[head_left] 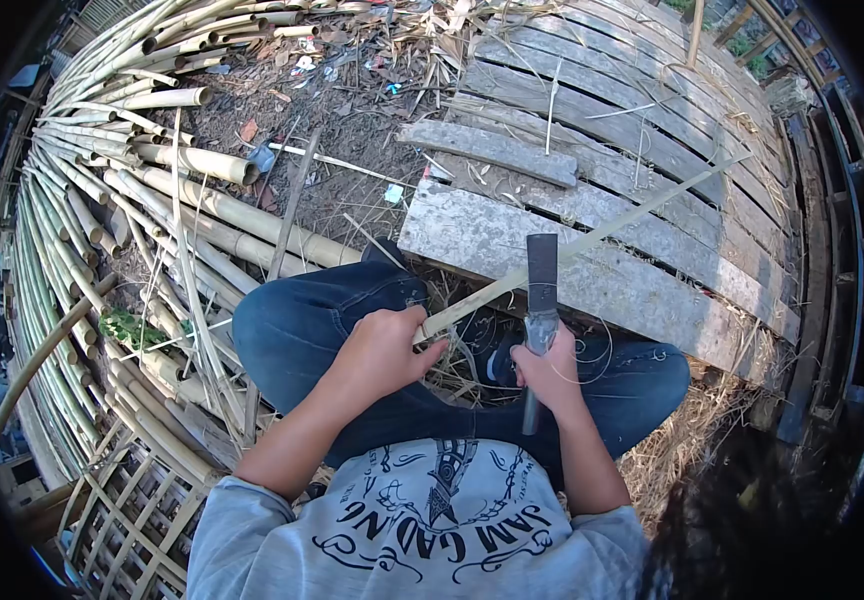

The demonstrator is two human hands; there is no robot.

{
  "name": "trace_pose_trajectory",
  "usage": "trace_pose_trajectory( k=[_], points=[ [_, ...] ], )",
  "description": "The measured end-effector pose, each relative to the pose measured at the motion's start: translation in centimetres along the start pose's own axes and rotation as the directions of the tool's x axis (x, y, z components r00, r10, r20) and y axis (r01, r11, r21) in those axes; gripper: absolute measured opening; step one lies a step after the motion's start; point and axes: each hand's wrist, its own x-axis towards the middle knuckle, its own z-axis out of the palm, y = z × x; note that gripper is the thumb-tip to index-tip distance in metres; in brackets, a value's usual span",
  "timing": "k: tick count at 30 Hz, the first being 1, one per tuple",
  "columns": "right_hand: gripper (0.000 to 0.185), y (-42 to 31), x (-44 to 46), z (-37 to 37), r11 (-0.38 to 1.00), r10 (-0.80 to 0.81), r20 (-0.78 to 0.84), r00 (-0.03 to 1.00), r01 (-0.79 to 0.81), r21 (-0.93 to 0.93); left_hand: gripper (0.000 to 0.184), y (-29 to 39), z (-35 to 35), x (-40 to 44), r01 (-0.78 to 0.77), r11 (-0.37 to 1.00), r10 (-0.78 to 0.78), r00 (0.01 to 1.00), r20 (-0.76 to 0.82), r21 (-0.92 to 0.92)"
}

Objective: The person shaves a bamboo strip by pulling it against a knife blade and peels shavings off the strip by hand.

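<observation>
My left hand [382, 350] is closed around the near end of a long split bamboo strip [592, 238]. From there the strip slants up to the right, over the wooden platform. My right hand [550, 368] grips a knife [543, 275] with a broad, dark, square-ended blade; its handle sticks out below the fist. The blade points away from me and stands upright in the view, crossing the strip or very close to it. Whether they touch I cannot tell. Thin curled bamboo shavings [597, 350] hang around my right hand.
A weathered plank platform [462, 225] lies ahead, with a loose board [492, 150] and thin strips on it. Piled bamboo poles [192, 160] fill the left side. A woven bamboo lattice [137, 515] stands lower left. Debris covers the soil [352, 130]. My bent legs [302, 310] frame the hands.
</observation>
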Motion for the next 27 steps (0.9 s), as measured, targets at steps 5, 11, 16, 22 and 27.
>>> trace_pose_trajectory(
  k=[5, 11, 16, 22, 27],
  points=[
    [0.034, -0.7, 1.1, -1.4, 0.96, 0.278, 0.156, 0.948, -0.269, -0.078, 0.028, -1.1, 1.6, 0.3, -0.017, 0.989, 0.024, 0.999, 0.043, -0.15],
    [0.013, -0.3, -0.2, 2.1, 0.988, 0.055, 0.09, 0.994, -0.041, -0.149, 0.028, -1.9, 2.3, 0.4, 0.009, 0.986, 0.0, 0.999, 0.053, -0.164],
    [0.019, 0.8, 0.3, 0.5, 0.835, 0.368, 0.436, 0.821, -0.498, 0.233, 0.029, -1.8, 2.6, 0.7, 0.01, 0.974, -0.001, 0.999, 0.04, -0.228],
    [0.013, 0.4, 0.0, 2.9, 0.96, 0.276, 0.065, 0.959, -0.271, -0.075, 0.026, -2.0, 2.9, 0.7, -0.005, 0.968, -0.003, 0.999, -0.031, -0.252],
    [0.019, -2.2, -0.6, 2.1, 0.969, 0.246, 0.136, 0.96, -0.238, -0.071, 0.026, -2.6, 3.2, 0.0, 0.018, 0.976, -0.023, 1.0, -0.019, -0.217]
  ],
)
